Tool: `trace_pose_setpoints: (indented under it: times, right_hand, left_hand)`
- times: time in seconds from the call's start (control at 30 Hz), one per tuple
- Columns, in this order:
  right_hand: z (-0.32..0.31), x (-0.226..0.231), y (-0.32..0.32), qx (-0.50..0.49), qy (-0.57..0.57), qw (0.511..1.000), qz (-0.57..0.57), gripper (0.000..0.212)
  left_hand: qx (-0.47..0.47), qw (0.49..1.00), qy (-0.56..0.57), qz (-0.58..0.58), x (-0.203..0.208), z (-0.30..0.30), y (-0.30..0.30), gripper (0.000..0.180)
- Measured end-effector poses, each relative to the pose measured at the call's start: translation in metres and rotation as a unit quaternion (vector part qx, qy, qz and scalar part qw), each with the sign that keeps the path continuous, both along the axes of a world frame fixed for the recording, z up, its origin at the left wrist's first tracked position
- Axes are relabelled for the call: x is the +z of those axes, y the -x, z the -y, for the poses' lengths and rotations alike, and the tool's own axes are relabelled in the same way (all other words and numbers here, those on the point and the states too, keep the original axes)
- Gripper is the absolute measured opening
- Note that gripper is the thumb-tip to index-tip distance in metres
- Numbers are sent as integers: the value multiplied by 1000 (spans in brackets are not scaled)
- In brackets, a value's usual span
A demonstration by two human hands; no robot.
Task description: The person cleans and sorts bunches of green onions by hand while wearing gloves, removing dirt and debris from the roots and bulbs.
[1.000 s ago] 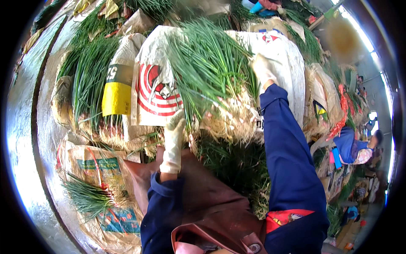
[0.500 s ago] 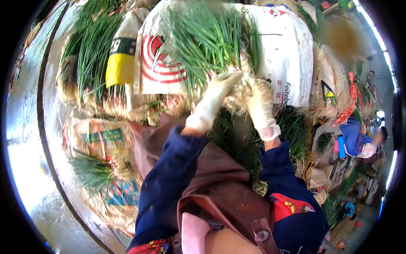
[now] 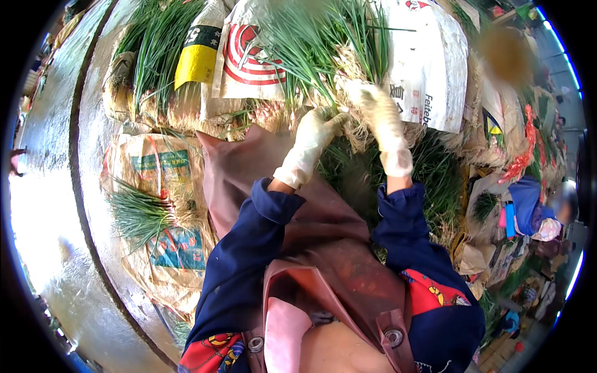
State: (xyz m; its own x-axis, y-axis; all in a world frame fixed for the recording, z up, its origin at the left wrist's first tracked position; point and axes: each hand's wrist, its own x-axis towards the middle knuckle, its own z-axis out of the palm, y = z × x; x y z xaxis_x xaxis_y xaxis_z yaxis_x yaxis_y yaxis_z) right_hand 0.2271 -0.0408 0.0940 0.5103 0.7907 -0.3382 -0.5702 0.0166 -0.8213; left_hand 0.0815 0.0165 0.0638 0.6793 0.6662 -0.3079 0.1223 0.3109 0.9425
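Both my hands wear pale, dirt-stained work gloves. The fingers of my left hand [image 3: 316, 135] are closed around the lower ends of a few spring onions [image 3: 324, 87], whose green leaves fan away from me. Beside it, my right hand [image 3: 380, 118] is smeared by motion, close to the whitish stems and stringy roots. Its fingers are too blurred to read. More loose spring onions [image 3: 375, 53] lie just beyond, on a white woven sack [image 3: 429, 74] with red and black print. Pale roots hang down below my hands.
At left, a tied bunch of spring onions [image 3: 146, 211] rests on a tan sack [image 3: 127, 165]. Further bunches [image 3: 165, 59] stand at the back left. A brown apron [image 3: 249, 168] covers my lap. Dark green leaves [image 3: 429, 168] lie at right. A person in blue [image 3: 527, 202] is far right.
The view has shifted, so the scene sits higher. My right hand has moved up and away from my left, towards the roots and stems. My left hand stays closed near the stems.
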Motion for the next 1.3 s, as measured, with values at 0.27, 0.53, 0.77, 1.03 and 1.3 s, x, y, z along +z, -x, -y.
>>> trace_pose_setpoints:
  times: [0.27, 0.53, 0.77, 1.03, 1.3]
  right_hand:
    - [18, -45, 37, 170, -3, 957, 236, 21]
    - [90, -73, -4, 273, 286, 550, 735, 20]
    - [63, -45, -56, 92, 405, 513, 751, 24]
    - [85, -3, 53, 152, 211, 758, 598, 26]
    - [32, -29, 27, 267, 74, 957, 88, 39]
  left_hand:
    - [1, 977, 200, 75, 9, 34, 39, 11]
    - [10, 932, 296, 211, -11, 75, 78, 19]
    - [47, 870, 392, 294, -22, 34, 57, 28]
    - [35, 928, 344, 138, -21, 45, 17, 21]
    - [33, 944, 312, 104, -20, 50, 37, 23]
